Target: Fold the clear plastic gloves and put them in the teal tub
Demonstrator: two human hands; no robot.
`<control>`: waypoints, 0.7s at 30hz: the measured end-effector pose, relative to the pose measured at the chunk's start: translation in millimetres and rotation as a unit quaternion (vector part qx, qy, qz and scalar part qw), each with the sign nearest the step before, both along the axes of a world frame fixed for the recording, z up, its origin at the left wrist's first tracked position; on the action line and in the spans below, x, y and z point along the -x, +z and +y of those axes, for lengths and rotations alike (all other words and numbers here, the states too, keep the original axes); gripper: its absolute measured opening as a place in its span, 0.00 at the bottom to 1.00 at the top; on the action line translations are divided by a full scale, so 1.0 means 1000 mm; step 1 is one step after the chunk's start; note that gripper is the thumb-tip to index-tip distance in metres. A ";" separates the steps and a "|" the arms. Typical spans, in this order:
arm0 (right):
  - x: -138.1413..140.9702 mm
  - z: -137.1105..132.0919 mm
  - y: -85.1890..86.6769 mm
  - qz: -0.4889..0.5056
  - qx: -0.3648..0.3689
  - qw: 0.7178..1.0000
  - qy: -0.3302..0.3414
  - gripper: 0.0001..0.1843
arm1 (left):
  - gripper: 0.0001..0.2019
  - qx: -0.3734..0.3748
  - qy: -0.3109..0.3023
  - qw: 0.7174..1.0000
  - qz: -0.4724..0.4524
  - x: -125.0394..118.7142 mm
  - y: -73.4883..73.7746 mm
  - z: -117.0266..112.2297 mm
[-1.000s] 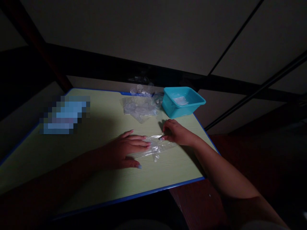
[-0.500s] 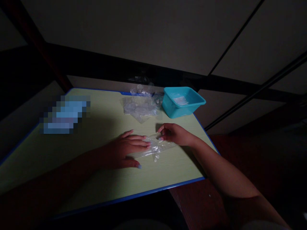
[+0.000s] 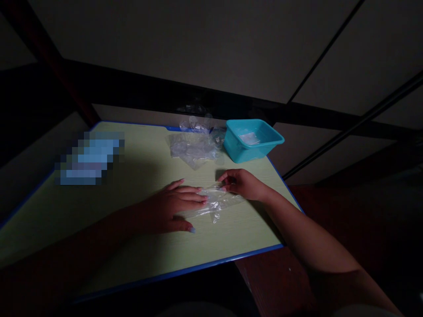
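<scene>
A clear, thin disposable plastic glove (image 3: pixel 216 204) lies on the pale table, a thumb-like flap sticking out toward me. My left hand (image 3: pixel 175 204) rests flat on its left part, fingers stretched out and thumb apart. At the glove's far right side, my right hand (image 3: pixel 239 182) has its fingers curled in and pinches a bit of the film at the edge. Beyond my hands, a heap of similar clear gloves (image 3: pixel 196 149) spreads toward the table's back edge, some hanging past it.
A turquoise plastic basket (image 3: pixel 249 153) stands at the back right corner, a white piece (image 3: pixel 249 138) inside. A blurred-out bluish item (image 3: pixel 92 160) lies at the left. The table (image 3: pixel 148 259) has a blue edge; a dark-banded panel (image 3: pixel 185 53) rises behind it.
My right hand has shifted very slightly up and right, and the film at its fingertips is drawn up a little. My left hand stays flat in place.
</scene>
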State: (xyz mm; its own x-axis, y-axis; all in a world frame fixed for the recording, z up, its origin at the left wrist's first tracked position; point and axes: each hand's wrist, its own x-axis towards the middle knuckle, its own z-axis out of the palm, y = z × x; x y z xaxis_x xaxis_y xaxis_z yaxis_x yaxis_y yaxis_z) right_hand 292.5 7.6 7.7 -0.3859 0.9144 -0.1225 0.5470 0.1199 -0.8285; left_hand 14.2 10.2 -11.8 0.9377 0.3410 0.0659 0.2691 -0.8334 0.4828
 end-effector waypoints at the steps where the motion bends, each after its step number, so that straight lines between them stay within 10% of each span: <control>1: -0.001 0.001 -0.001 -0.007 0.009 1.000 -0.003 0.11 | 0.31 0.001 0.000 1.000 0.002 0.000 0.000 0.000; 21: -0.005 -0.004 0.013 -0.079 -0.202 0.960 0.177 0.08 | 0.31 -0.011 0.000 1.000 0.009 0.000 -0.002 0.000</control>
State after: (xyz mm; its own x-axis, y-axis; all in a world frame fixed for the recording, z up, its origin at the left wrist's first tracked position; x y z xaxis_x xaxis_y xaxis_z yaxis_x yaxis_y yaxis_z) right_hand 297.8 4.0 20.3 -0.6863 0.7151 0.1325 0.5283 0.6155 -0.5849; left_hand 14.1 10.2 -13.4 0.9388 0.3399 0.0563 0.2779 -0.8437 0.4593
